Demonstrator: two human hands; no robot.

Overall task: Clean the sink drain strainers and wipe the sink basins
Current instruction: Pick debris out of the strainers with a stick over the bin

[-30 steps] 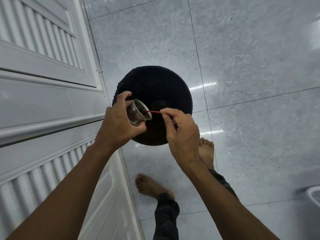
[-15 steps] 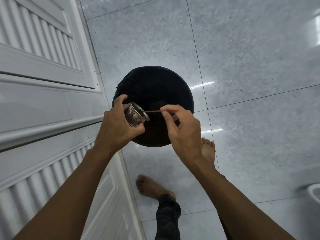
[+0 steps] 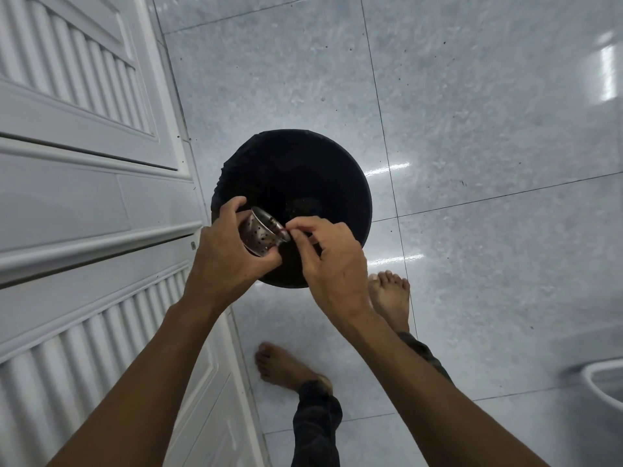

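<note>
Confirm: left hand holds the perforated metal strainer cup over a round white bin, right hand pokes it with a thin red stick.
The round bin is black, per the head view. The left hand does hold the perforated metal strainer cup over it; the right hand pokes with the thin red stick.

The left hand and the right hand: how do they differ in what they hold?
The left hand wraps round the perforated steel strainer cup; the right hand pinches a thin red stick. The left hand's grip is broad, the right hand's a fine pinch. Both are over the round black bin.
</note>
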